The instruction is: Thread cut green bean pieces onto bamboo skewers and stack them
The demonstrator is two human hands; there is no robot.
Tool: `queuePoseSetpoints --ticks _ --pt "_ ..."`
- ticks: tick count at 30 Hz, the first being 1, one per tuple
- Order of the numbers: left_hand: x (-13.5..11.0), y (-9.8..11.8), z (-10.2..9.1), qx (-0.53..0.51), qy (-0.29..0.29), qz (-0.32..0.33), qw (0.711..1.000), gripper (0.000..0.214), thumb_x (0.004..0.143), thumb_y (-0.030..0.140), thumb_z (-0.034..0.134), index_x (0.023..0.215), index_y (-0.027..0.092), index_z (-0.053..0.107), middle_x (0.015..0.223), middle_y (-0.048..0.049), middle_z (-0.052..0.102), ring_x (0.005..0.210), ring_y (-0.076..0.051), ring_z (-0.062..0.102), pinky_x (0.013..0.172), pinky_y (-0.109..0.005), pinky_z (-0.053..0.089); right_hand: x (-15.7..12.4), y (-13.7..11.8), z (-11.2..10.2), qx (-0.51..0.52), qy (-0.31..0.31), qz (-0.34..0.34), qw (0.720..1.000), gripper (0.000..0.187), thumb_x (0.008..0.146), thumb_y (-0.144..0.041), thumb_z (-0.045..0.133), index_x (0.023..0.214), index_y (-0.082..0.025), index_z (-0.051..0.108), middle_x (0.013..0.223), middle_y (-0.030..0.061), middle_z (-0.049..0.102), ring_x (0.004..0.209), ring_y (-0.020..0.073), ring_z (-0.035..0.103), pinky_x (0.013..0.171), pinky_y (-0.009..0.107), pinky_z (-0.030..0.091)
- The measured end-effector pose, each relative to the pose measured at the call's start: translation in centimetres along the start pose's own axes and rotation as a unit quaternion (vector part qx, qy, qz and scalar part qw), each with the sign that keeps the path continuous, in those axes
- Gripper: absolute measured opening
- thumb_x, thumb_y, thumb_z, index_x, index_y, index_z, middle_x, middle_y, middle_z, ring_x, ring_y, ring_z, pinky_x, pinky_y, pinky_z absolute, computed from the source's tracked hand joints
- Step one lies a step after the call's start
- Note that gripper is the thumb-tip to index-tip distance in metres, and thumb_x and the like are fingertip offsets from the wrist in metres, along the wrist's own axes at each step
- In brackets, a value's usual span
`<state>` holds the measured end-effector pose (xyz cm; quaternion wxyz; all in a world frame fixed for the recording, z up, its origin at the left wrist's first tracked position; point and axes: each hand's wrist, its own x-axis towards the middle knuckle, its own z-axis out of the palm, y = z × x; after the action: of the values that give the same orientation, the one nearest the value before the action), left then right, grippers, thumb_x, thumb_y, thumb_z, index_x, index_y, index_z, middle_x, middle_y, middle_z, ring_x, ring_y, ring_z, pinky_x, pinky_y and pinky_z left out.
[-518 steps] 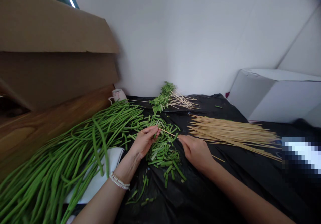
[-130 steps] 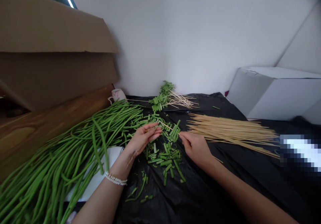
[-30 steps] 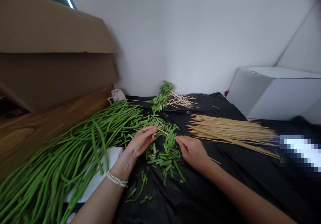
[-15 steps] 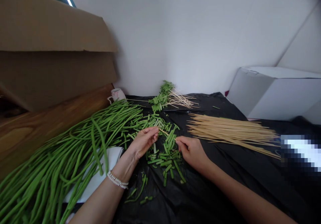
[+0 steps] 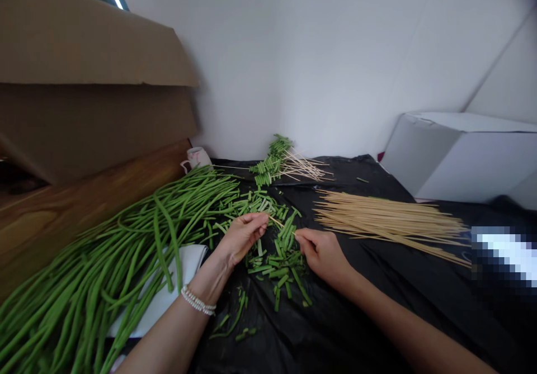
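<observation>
My right hand (image 5: 322, 252) pinches a thin bamboo skewer (image 5: 274, 221) that carries several short green bean pieces (image 5: 287, 230) threaded side by side. My left hand (image 5: 243, 236), a bead bracelet on its wrist, is closed at the skewer's pointed tip, fingers pinched on a bean piece there. Both hands hover over a scatter of cut bean pieces (image 5: 274, 261) on the black plastic sheet (image 5: 335, 318).
A big heap of long green beans (image 5: 104, 262) fills the left, partly over a white cloth (image 5: 184, 273). Loose skewers (image 5: 390, 223) lie to the right. Finished bean skewers (image 5: 277, 164) rest by the wall. A cardboard box (image 5: 84, 83), a cup (image 5: 197, 157) and a white box (image 5: 461, 156) surround.
Since 17 s ago several bean pieces have been added to the skewer. In the last second both hands stay nearly still, the left fingers closing a little at the tip.
</observation>
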<state>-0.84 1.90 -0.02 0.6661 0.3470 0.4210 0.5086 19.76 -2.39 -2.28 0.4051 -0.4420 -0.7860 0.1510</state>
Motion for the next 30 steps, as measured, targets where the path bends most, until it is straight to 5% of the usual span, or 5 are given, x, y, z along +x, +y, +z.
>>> queuePoseSetpoints --ticks 7,16,22,27,30 --pt "-0.7 -1.3 1.3 0.077 -0.033 -0.014 0.996 0.024 0.056 0.027 0.085 0.072 0.013 0.073 0.064 -0.0002 0.064 0.057 -0.006 0.053 0.060 -0.018 0.043 0.0 -0.4 0.2 -0.034 0.004 -0.019 0.999 0.027 0.092 -0.020 0.039 0.084 -0.019 0.064 0.074 0.0037 0.067 0.069 0.0148 0.062 0.066 0.024 0.042" --pt "-0.4 0.4 0.1 0.222 0.001 0.105 0.969 0.026 0.065 0.038 0.078 0.076 0.015 0.075 0.075 -0.0056 0.070 0.063 -0.012 0.055 0.063 -0.023 0.042 0.5 0.9 -0.5 -0.055 0.050 0.006 0.997 0.026 0.092 -0.025 0.039 0.090 -0.019 0.065 0.071 0.0028 0.067 0.063 0.0148 0.061 0.066 0.025 0.043" --pt "-0.7 0.3 -0.1 0.404 -0.164 0.119 0.892 0.011 0.071 0.024 0.069 0.077 0.017 0.075 0.073 -0.0042 0.067 0.063 -0.014 0.055 0.060 -0.024 0.040 0.9 2.1 -1.3 -0.083 0.068 0.023 0.994 0.026 0.092 -0.027 0.041 0.089 -0.019 0.066 0.071 0.0028 0.068 0.064 0.0159 0.062 0.065 0.026 0.042" --pt "-0.7 -0.4 -0.6 0.548 -0.203 0.224 0.780 0.018 0.070 0.013 0.064 0.079 0.022 0.076 0.078 -0.0027 0.063 0.073 -0.016 0.056 0.073 -0.027 0.041 0.9 1.9 -1.4 -0.084 0.070 0.017 0.994 0.027 0.092 -0.028 0.041 0.090 -0.019 0.066 0.072 0.0032 0.068 0.064 0.0156 0.062 0.064 0.025 0.043" --pt "-0.7 -0.6 -0.8 0.593 -0.201 0.246 0.740 0.023 0.067 0.014 0.068 0.085 0.025 0.076 0.084 -0.0030 0.063 0.082 -0.020 0.056 0.080 -0.030 0.039 0.9 1.7 -1.3 -0.088 0.066 0.015 0.994 0.027 0.092 -0.027 0.041 0.089 -0.019 0.066 0.072 0.0031 0.068 0.063 0.0154 0.061 0.064 0.025 0.042"
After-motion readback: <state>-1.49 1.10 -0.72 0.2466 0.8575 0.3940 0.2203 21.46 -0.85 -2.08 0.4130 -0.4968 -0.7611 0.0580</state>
